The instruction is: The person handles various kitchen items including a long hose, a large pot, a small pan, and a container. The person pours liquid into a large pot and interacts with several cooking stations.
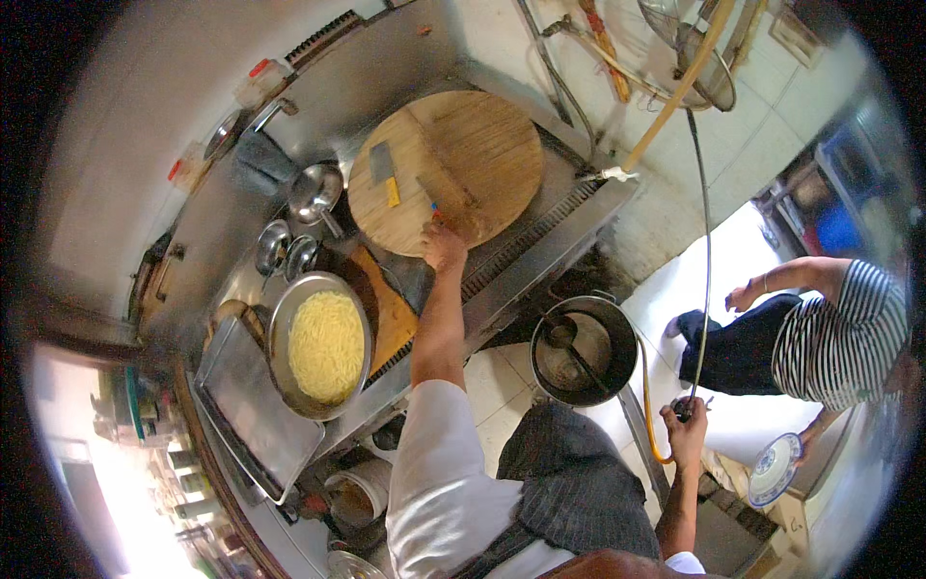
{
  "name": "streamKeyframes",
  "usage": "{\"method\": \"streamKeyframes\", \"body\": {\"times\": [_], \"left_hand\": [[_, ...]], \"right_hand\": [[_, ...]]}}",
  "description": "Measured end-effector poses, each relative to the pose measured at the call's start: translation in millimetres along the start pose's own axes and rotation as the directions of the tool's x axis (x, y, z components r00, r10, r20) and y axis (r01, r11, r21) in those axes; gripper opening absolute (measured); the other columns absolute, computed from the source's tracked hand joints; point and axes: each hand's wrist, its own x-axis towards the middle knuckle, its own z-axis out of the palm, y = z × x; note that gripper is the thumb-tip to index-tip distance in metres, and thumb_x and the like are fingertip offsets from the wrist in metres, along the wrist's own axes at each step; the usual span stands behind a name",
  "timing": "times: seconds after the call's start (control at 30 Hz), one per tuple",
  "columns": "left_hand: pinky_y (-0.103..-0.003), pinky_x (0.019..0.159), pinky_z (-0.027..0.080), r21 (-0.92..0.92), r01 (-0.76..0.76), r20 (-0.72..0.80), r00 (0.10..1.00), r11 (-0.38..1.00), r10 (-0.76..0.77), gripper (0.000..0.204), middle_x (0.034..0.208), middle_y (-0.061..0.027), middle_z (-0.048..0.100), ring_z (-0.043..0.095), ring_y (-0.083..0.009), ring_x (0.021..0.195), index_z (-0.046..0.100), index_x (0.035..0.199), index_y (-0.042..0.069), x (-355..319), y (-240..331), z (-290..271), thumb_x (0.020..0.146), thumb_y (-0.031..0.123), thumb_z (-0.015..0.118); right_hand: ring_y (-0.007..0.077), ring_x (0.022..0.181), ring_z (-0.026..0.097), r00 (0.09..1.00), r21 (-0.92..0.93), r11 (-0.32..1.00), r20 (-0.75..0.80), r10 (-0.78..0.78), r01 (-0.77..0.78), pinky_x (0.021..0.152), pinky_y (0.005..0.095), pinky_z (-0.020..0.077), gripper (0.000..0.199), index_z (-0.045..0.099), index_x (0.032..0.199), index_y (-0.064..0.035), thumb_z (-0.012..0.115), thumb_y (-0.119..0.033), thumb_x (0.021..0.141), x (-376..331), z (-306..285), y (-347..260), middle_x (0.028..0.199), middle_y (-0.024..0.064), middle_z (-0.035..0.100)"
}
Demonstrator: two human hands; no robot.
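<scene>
Across the head view's upper middle, a round, pale wooden chopping board point(502, 145) rests on the steel counter, with the left hand point(445, 245) at its near edge. The left fingers are curled beside a small blue-and-red object point(434, 207); whether they grip it, I cannot tell. Farther left on the board lies a flat-bladed grey cleaver with a yellow handle point(380, 164).

Low at the right, the right hand point(689, 436) has its fingers clamped on a dark fitting point(684, 409) at the lower end of a long, thin grey hose point(707, 222). Between the person's arms, a deep round metal pot point(603, 391) contains a dark ladle point(559, 333). Left of the left forearm, a wide steel bowl point(280, 347) holds pale yellow strips point(328, 347). Beyond the right hand, a co-worker in a striped shirt point(830, 343) holds a white, blue-patterned plate point(775, 470).
</scene>
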Motion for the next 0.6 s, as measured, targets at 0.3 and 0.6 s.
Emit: {"method": "streamKeyframes", "body": {"times": [0.3, 0.6], "left_hand": [[-0.04, 0.068, 0.048, 0.027, -0.332, -0.014, 0.943, 0.943, 0.332, 0.059, 0.136, -0.0152, 0.029, 0.055, -0.0276, 0.089, 0.017, 0.139, 0.012, -4, 26, -84, 0.092, 0.034, 0.044], [-0.04, 0.052, 0.047, -0.16, -0.615, -0.117, 0.789, 0.772, 0.603, 0.036, 0.083, -0.0144, 0.06, 0.058, -0.0273, 0.06, 0.05, 0.123, 0.012, -195, 170, -238, 0.094, 0.032, 0.042]], "right_hand": [[0.0126, 0.056, 0.041, 0.988, -0.157, 0.977, 0.069, -0.137, 0.146, 0.051, 0.0276, 0.0373, 0.026, 0.049, 0.083, -0.0008, 0.07, -0.012, 0.073, 17, 17, -48, 0.061, 0.0063, 0.048], [0.0145, 0.057, 0.052, 0.986, -0.037, 0.989, 0.096, -0.139, 0.143, 0.054, 0.0285, 0.0415, 0.024, 0.053, 0.09, -0.0005, 0.067, -0.011, 0.074, 13, 16, -44, 0.064, 0.0077, 0.055]]}}
